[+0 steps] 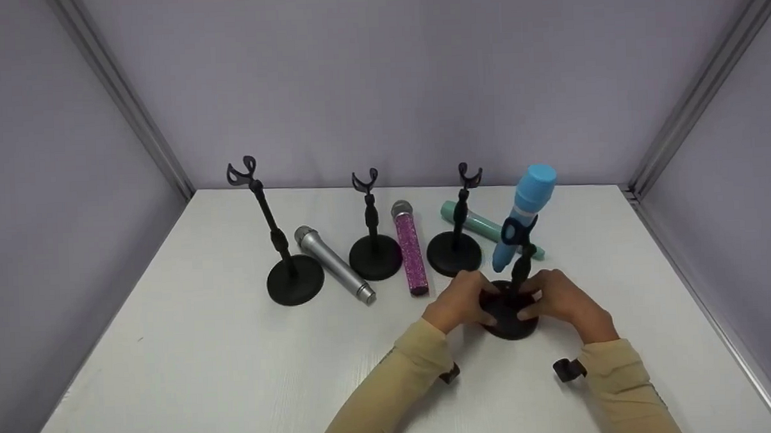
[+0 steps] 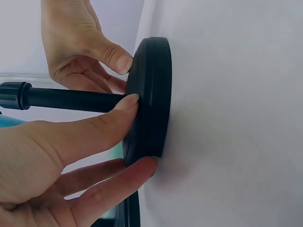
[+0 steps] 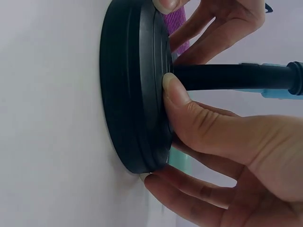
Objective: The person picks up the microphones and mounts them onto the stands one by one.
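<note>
Both hands hold the round black base of a microphone stand (image 1: 510, 327) at the right of the table. My left hand (image 1: 460, 300) grips the base's left edge, thumb on top and fingers at the rim. On the opposite side my right hand (image 1: 565, 300) pinches the rim likewise, as the right wrist view shows with its thumb (image 3: 184, 106) on the base's upper face. A blue microphone (image 1: 534, 189) sits tilted in this stand's clip (image 1: 518, 231), head up. In the left wrist view the base (image 2: 151, 90) stands at or just off the white surface; I cannot tell which.
Three more black stands, a left one (image 1: 296, 280), a middle one (image 1: 375, 258) and a right one (image 1: 454, 254), have bare clips. Between and behind them lie a silver microphone (image 1: 336, 264), a glittery purple microphone (image 1: 412, 254) and a green microphone (image 1: 482, 226). Grey walls enclose the white table (image 1: 205, 376).
</note>
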The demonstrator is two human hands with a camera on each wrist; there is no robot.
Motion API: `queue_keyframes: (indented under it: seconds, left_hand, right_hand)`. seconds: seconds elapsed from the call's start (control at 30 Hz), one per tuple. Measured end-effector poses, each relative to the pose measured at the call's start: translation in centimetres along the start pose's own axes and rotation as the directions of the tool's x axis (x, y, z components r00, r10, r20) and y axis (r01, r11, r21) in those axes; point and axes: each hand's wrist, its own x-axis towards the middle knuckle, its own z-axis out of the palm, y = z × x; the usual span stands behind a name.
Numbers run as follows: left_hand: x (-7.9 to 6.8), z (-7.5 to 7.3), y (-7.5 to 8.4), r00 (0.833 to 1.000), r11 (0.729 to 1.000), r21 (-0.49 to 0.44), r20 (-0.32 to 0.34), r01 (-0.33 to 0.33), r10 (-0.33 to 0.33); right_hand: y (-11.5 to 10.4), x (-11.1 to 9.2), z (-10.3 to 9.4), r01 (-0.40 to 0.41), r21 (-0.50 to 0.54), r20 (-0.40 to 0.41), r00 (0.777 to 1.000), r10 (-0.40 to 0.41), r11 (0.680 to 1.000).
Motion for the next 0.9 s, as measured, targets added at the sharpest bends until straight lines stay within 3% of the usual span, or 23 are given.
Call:
queue_keyframes:
  seconds: [0.23, 0.67, 0.9]
  left_hand:
    - [1.8, 1.7, 1.5, 0.999, 0.998, 0.038, -0.015, -0.043, 0.044]
    - [5.7, 4.2, 5.0, 1.000, 1.000, 0.016, -0.001, 0.022, -0.022]
    - [7.2, 4.9, 6.3, 0.999, 0.998, 0.055, 0.036, 0.014, -0.016]
  right_hand:
    - [2.3, -1.1, -1.6, 0.023, -0.035, -0.016, 1.000, -0.024, 0.999]
    - [6.3, -2.7, -5.0, -0.043, -0.091, -0.035, 0.999, 0.040, 0.995]
    - [7.8, -3.5, -5.7, -0.079, -0.072, -0.030, 0.997, 0.077, 0.994]
